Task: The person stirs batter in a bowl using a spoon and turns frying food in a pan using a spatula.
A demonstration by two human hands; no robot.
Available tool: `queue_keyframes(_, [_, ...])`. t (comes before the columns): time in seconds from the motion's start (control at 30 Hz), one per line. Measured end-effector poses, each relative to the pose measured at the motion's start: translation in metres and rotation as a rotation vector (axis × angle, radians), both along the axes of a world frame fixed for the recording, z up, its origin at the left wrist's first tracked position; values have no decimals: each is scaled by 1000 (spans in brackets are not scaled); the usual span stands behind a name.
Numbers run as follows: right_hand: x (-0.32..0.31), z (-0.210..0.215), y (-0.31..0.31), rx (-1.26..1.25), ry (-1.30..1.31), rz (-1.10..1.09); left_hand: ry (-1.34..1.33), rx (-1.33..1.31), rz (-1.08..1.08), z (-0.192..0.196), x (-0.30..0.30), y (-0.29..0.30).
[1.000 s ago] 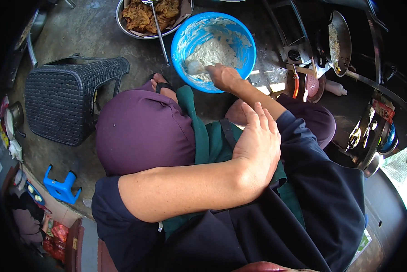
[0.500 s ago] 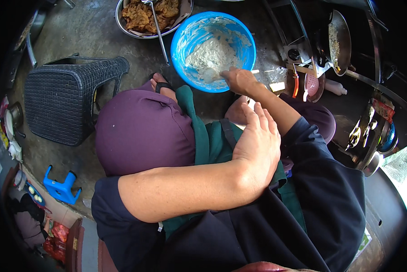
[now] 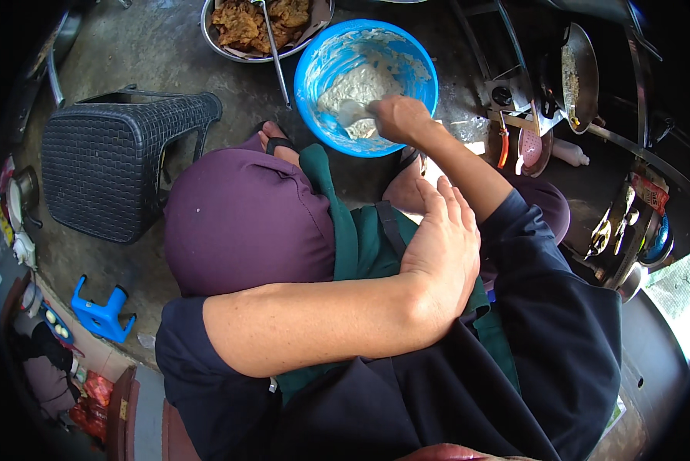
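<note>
My right hand [image 3: 401, 121] is closed round the handle of a pale spoon [image 3: 351, 113], whose broad head sits in thick, pale grey-white batter [image 3: 364, 86]. The batter lies in a round blue basin [image 3: 305, 115] on the floor in front of me, and smears of it coat the inner wall. Across my body lies my left forearm. My left hand [image 3: 443, 244] holds nothing; its fingers are stretched out, close together, near the inside of my right arm.
Beyond the basin, a metal bowl [image 3: 207, 27] holds fried brown pieces and a long-handled metal utensil [image 3: 277, 65]. A black woven-pattern stool [image 3: 91, 173] and small blue stool [image 3: 103, 311] are on the left. On the right are a stove [image 3: 506, 92] and wok [image 3: 583, 73].
My right hand has shifted slightly up and left over the basin, moving the spoon through the batter. My left hand keeps its pose.
</note>
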State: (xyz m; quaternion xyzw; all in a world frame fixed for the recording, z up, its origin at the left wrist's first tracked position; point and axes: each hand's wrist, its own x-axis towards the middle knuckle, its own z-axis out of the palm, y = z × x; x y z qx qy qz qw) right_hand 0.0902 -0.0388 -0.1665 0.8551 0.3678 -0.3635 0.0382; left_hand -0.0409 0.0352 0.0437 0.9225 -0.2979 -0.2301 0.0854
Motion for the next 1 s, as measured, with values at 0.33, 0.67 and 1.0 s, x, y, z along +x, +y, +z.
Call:
queue_keyframes(0.33, [11, -39, -46, 16, -94, -26, 4, -14, 16, 0, 0, 0])
queue_keyframes(0.67, [3, -15, 14, 91, -112, -28, -3, -3, 15, -5, 2, -4])
queue_keyframes(1.0, [32, -6, -53, -6, -221, -151, 26, -13, 1, 0, 1, 0])
